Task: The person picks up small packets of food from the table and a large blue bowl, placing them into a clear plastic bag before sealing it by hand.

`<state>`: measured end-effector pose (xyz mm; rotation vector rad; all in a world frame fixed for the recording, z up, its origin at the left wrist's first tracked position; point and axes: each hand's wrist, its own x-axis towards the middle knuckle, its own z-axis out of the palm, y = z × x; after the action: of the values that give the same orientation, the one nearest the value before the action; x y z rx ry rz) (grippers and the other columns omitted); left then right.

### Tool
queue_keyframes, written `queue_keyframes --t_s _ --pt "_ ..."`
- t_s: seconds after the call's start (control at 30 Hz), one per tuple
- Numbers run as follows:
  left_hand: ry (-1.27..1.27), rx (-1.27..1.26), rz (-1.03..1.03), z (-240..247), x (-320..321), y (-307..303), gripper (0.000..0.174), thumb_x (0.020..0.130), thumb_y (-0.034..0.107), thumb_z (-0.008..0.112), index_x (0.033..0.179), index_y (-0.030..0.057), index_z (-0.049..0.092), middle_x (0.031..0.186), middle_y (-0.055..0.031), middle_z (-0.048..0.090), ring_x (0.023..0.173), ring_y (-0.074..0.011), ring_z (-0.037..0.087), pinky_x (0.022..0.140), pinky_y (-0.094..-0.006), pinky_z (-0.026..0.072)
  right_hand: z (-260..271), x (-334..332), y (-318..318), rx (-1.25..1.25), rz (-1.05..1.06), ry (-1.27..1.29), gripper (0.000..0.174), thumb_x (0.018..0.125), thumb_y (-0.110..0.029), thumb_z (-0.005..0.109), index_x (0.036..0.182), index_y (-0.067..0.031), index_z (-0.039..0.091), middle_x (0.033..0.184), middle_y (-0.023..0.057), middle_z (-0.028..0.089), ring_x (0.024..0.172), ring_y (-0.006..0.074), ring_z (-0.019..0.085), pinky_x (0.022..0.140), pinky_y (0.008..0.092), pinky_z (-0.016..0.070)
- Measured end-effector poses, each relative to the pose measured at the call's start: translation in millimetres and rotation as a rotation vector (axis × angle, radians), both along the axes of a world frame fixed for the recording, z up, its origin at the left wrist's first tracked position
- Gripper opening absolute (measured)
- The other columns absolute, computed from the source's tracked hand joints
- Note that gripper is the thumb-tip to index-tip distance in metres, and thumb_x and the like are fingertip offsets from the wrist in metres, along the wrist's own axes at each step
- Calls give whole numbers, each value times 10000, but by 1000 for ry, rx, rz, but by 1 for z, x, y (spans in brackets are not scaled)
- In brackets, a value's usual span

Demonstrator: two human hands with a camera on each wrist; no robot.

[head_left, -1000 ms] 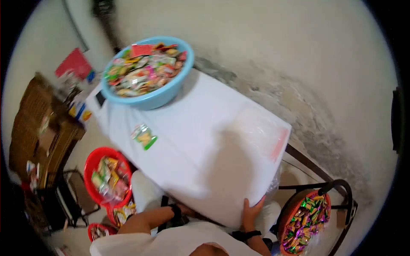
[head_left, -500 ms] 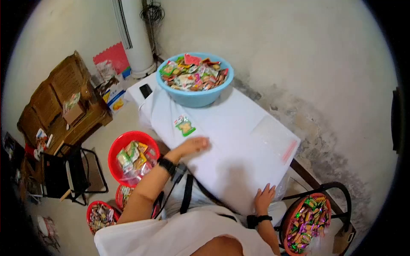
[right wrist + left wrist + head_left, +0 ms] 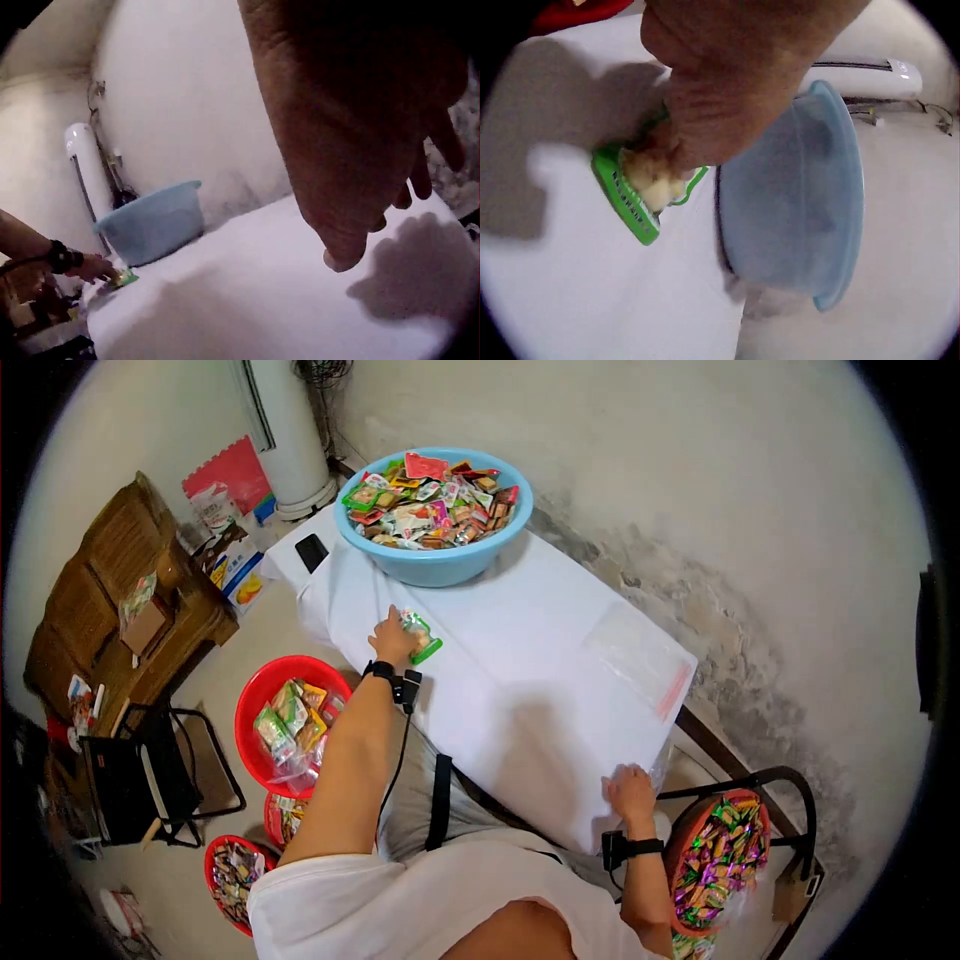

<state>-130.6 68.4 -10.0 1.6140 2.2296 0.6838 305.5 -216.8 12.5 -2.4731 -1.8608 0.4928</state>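
Observation:
On the white-covered table (image 3: 520,650) lies a small clear snack packet (image 3: 426,642) with a green edge and pale pieces inside. My left hand (image 3: 392,638) is at its left side, the thumb and fingers pinching it; the left wrist view shows the packet (image 3: 641,199) under the fingertips, which the hand partly hides. Over the table's near right corner is my right hand (image 3: 630,794), fingers loosely bent and nothing in them. Behind the packet stands a light blue basin (image 3: 435,568) heaped with wrapped snacks.
A flat clear plastic bag (image 3: 635,650) with a pink strip lies at the table's right. Red basins (image 3: 245,710) of packets stand on the floor at left. A basket of shiny wrapped sweets (image 3: 715,860) is at right. A black phone (image 3: 312,552) lies beside the blue basin.
My left hand has come up from the table's near edge, reached forward and left, and taken hold of the packet. The right hand has stayed by the near right corner.

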Motion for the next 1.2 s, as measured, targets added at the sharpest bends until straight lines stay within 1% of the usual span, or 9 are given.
queue_keyframes --t_s 0.13,0.2,0.23,0.37,0.6,0.73,0.87,0.97,1.2 --pt "223 -41 -157 -1 -12 12 529 622 361 732 1023 51 578 988 -130 628 868 -294 607 764 -431 463 14 -9 22 189 136 353 482 777 -303 613 1165 -31 525 1146 236 523 1097 356 478 930 415 393" --pt "-240 -257 -332 -14 -30 28 496 597 327 749 974 40 603 865 -119 650 699 -252 626 658 -380 498 6 -15 35 172 165 351 497 776 -304 616 1179 -32 513 1171 239 505 1113 364 462 934 422 388" --pt "-394 -255 -249 -20 -30 25 347 718 166 703 1002 10 581 830 -73 640 636 -167 605 553 -304 496 -3 -20 39 158 206 353 513 775 -305 619 1193 -33 500 1195 243 486 1129 372 445 938 429 383" --pt "-938 -275 -207 32 4 -19 248 823 109 601 1049 19 551 890 -71 626 723 -147 604 630 -294 517 -34 -43 47 197 217 163 549 773 -307 625 1224 -37 468 1233 249 451 1159 398 406 947 430 375" --pt "-1665 -46 -150 -11 165 -75 275 843 53 527 1113 30 478 1017 -87 576 847 -159 575 670 -296 510 -47 -73 73 243 168 202 642 796 -385 578 1299 -41 379 1415 218 201 1319 374 159 997 604 198" --pt "-1280 -252 -137 -66 199 -88 314 847 65 539 1149 26 462 1000 -58 567 820 -158 557 683 -246 477 -49 -72 75 266 203 155 640 816 -405 535 1319 -48 362 1432 191 194 1333 347 145 1030 577 149" --pt "-928 156 -172 -51 185 -66 415 849 83 533 1221 -8 373 1000 -126 580 829 -187 559 700 -290 470 -44 -77 74 267 217 88 630 813 -379 533 1320 -47 363 1431 179 209 1334 337 153 1035 573 141" --pt "-626 375 -399 10 142 -24 228 860 173 523 1041 40 563 915 -111 622 839 -184 579 752 -293 460 -47 -75 73 323 241 80 634 795 -377 548 1308 -46 379 1423 180 229 1321 351 182 1032 572 154" --pt "-323 459 -399 137 73 78 204 822 171 551 975 43 596 888 -130 631 806 -242 608 706 -338 470 -48 -74 72 401 244 75 636 778 -386 568 1288 -44 403 1385 195 291 1296 362 232 1004 592 191"
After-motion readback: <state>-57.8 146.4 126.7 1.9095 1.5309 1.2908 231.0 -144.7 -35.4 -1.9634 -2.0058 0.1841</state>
